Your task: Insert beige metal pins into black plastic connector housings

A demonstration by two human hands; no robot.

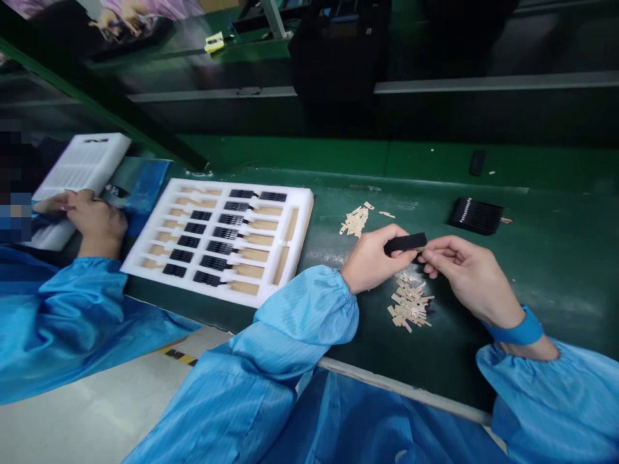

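Note:
My left hand [372,259] is closed around a small black rectangular piece [405,243], held just above the green table. At the piece's right end, the fingertips of my right hand [471,274] are pinched together. Whatever they grip is too small and hidden to make out. Below both hands lies a loose pile of flat beige strips [411,306] with small holes. A smaller heap of similar strips [355,220] sits beyond my left hand. To the right rests a row of black comb-like parts [476,216] laid side by side.
Left of me stands a white foam tray [232,293] with several black parts in its slots. A co-worker's hand [99,222] is by another white tray [91,151]. A green post [120,109] rises between. A black block [477,163] lies at the back.

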